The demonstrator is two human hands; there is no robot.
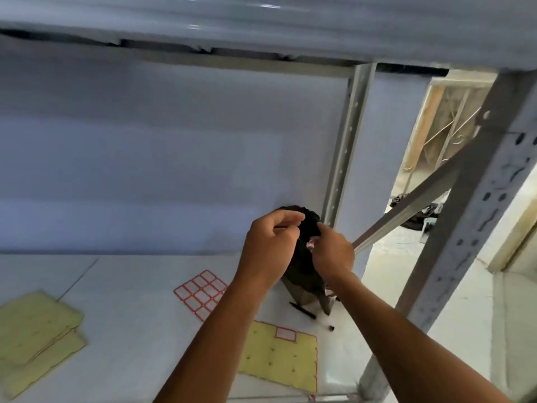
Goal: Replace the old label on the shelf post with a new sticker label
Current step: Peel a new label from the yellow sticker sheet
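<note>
Shelving bay, pale wall behind, white shelf (130,286) as working surface; listed left to right.

Far left: yellow backing sheets (37,327), stacked flat, no labels visible on them.

Centre-left: sticker sheet (202,293), red-bordered white labels in a grid, flat on shelf, apparently untouched; probably light, thin, floppy, prone to curling and sticking to itself; best lifted by one corner of a single label, adhesive face kept off fingertips.

Centre: second yellow backing sheet (283,359), one red-bordered label left at upper edge.

Centre: left hand (270,248), fingers curled closed, pinching upper rim of black bag (305,269); bag soft, crumpled, standing on shelf.

Just right: right hand (334,251), fingertips pinched on small pale scrap (311,242) at bag mouth; likely old label being discarded, not certain.

Below bag: black marker (302,310) lying on shelf; small dark cap (331,327) nearby, apart from marker.

Behind hands: rear shelf post (345,146), grey, perforated.

Right: front shelf post (476,205), grey perforated steel; label site not discernible, surface blurred.

Far right: doorway and floor beyond, detail unclear.
</note>
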